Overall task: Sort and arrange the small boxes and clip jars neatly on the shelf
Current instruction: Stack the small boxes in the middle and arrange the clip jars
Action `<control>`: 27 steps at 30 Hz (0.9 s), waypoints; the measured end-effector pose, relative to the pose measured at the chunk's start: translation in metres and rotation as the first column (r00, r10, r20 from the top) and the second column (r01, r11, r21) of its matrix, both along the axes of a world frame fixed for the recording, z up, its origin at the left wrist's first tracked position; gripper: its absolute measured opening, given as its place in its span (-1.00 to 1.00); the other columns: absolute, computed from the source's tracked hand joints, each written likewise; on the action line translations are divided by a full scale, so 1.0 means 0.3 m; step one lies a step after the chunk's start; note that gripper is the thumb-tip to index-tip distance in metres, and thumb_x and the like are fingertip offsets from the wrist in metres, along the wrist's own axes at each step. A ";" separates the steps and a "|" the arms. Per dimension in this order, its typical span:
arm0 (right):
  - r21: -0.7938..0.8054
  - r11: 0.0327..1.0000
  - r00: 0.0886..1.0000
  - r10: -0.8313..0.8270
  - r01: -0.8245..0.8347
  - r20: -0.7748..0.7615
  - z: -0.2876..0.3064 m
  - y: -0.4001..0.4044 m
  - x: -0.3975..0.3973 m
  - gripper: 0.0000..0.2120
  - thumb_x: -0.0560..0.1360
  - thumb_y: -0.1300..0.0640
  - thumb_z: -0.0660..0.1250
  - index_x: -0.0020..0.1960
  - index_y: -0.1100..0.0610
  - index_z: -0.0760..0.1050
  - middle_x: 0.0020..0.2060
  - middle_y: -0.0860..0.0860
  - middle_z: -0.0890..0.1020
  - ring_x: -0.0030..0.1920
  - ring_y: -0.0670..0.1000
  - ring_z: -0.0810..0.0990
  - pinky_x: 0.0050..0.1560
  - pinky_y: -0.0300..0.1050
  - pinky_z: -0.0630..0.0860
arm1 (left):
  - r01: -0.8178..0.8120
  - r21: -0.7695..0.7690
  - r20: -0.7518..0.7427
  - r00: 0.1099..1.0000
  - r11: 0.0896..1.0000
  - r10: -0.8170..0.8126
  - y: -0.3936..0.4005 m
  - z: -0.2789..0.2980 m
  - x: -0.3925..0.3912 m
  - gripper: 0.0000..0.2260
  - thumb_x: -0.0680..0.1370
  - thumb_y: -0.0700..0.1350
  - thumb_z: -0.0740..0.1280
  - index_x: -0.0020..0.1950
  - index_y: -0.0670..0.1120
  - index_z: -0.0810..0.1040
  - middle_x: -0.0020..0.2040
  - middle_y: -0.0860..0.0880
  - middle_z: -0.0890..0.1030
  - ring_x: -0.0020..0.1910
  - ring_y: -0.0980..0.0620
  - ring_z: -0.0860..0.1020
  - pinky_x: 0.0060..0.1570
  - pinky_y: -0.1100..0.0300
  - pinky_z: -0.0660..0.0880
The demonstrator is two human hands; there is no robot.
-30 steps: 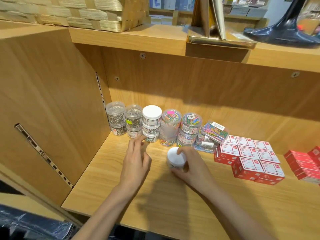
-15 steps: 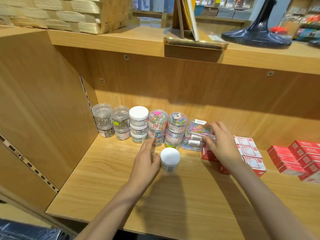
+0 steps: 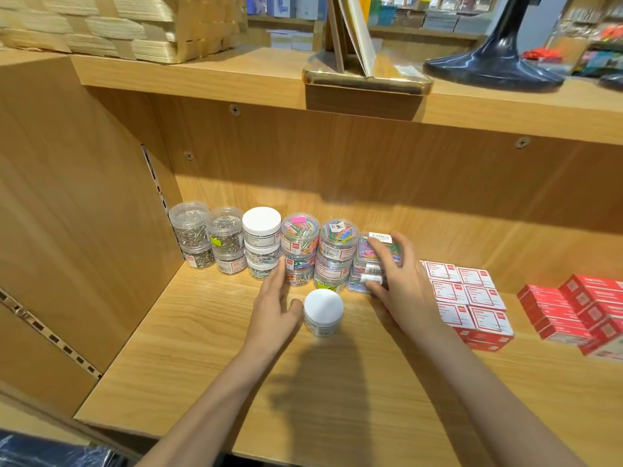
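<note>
Right hand grip around clear flat boxes, seemingly plastic; left hand wide.

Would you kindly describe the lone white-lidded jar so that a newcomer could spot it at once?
Start at the wooden shelf, where stacked clip jars line the back wall on the left. The white-lidded jar stands in front of that row, between the left hand and right hand. Unlike its neighbours, it stands alone, unstacked, out of line.
</note>
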State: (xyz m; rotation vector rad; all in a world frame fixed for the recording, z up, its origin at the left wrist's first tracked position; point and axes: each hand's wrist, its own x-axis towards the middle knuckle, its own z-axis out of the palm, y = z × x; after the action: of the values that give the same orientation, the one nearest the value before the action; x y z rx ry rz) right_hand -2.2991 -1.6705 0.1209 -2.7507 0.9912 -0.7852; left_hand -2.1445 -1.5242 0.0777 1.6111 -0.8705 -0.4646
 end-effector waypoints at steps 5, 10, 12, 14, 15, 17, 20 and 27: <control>-0.083 0.996 0.998 0.039 -0.035 0.048 -0.021 -0.001 0.004 -0.23 0.24 0.20 0.55 0.33 0.00 0.24 0.30 0.27 0.37 0.09 0.29 0.54 -0.09 0.05 0.55 | 0.008 -0.015 0.042 0.999 1.000 -0.007 0.009 -0.009 0.024 -0.35 0.33 -0.19 0.18 0.40 0.13 0.12 0.30 0.07 0.34 0.23 0.13 0.43 0.17 0.49 0.32; -0.118 0.992 0.997 0.050 -0.043 0.058 -0.020 -0.002 -0.004 -0.23 0.23 0.22 0.55 0.33 0.02 0.26 0.29 0.27 0.38 0.04 0.28 0.56 -0.16 0.02 0.55 | 0.040 -0.022 0.062 0.997 0.999 -0.038 0.007 -0.023 0.028 -0.35 0.34 -0.23 0.19 0.38 0.16 0.15 0.26 0.19 0.34 0.15 0.32 0.44 0.12 0.49 0.33; -0.119 0.992 0.997 0.044 -0.037 0.057 -0.019 0.000 -0.009 -0.23 0.22 0.23 0.56 0.33 0.02 0.27 0.29 0.27 0.39 0.02 0.28 0.57 -0.19 0.00 0.55 | 0.047 -0.021 0.061 0.997 0.999 -0.046 0.008 -0.028 0.031 -0.38 0.33 -0.21 0.17 0.36 0.16 0.20 0.24 0.24 0.33 0.09 0.37 0.45 0.08 0.50 0.33; -0.122 0.992 0.998 0.032 -0.026 0.051 -0.018 0.000 -0.014 -0.22 0.21 0.24 0.56 0.33 0.03 0.28 0.29 0.27 0.39 0.00 0.27 0.58 -0.20 -0.01 0.55 | 0.061 -0.018 0.068 0.996 0.998 -0.060 0.010 -0.031 0.032 -0.39 0.33 -0.21 0.18 0.36 0.15 0.22 0.23 0.20 0.35 0.08 0.32 0.47 0.09 0.48 0.34; -0.125 0.992 0.998 0.029 -0.022 0.050 -0.018 0.000 -0.018 -0.22 0.20 0.25 0.56 0.32 0.04 0.27 0.28 0.27 0.39 -0.01 0.28 0.58 -0.20 0.00 0.55 | 0.071 -0.016 0.074 0.995 0.997 -0.069 0.011 -0.033 0.031 -0.39 0.34 -0.21 0.18 0.37 0.14 0.22 0.23 0.16 0.37 0.12 0.27 0.47 0.11 0.47 0.34; -0.127 0.992 0.998 0.023 -0.017 0.051 -0.016 -0.002 -0.023 -0.21 0.20 0.25 0.56 0.32 0.03 0.26 0.28 0.28 0.39 -0.01 0.28 0.58 -0.18 0.01 0.56 | 0.087 -0.010 0.084 0.993 0.996 -0.086 0.011 -0.031 0.028 -0.39 0.34 -0.21 0.17 0.38 0.13 0.22 0.24 0.07 0.38 0.15 0.21 0.47 0.10 0.47 0.34; -0.135 0.991 0.998 0.016 -0.008 0.053 -0.015 -0.005 -0.026 -0.21 0.20 0.24 0.56 0.32 0.03 0.26 0.28 0.29 0.40 -0.01 0.29 0.58 -0.18 0.02 0.56 | 0.098 -0.013 0.092 0.991 0.995 -0.096 0.015 -0.027 0.034 -0.40 0.33 -0.20 0.18 0.36 0.16 0.25 0.25 0.02 0.41 0.20 0.16 0.46 0.14 0.43 0.34; -0.123 0.992 0.998 -0.007 0.014 0.059 -0.028 -0.003 -0.021 -0.20 0.22 0.27 0.53 0.34 0.02 0.22 0.30 0.30 0.37 0.07 0.33 0.55 -0.11 0.11 0.55 | 0.161 -0.056 -0.060 0.985 0.985 -0.164 -0.025 0.000 0.056 -0.29 0.29 -0.12 0.25 0.40 0.18 0.10 0.38 0.16 0.32 0.31 0.31 0.34 0.26 0.34 0.30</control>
State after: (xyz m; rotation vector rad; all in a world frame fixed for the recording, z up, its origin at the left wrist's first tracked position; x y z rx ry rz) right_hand -2.3055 -1.6715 0.1126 -2.8089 0.9786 -0.9533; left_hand -2.1277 -1.5316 0.0775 1.4765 -0.9616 -0.6010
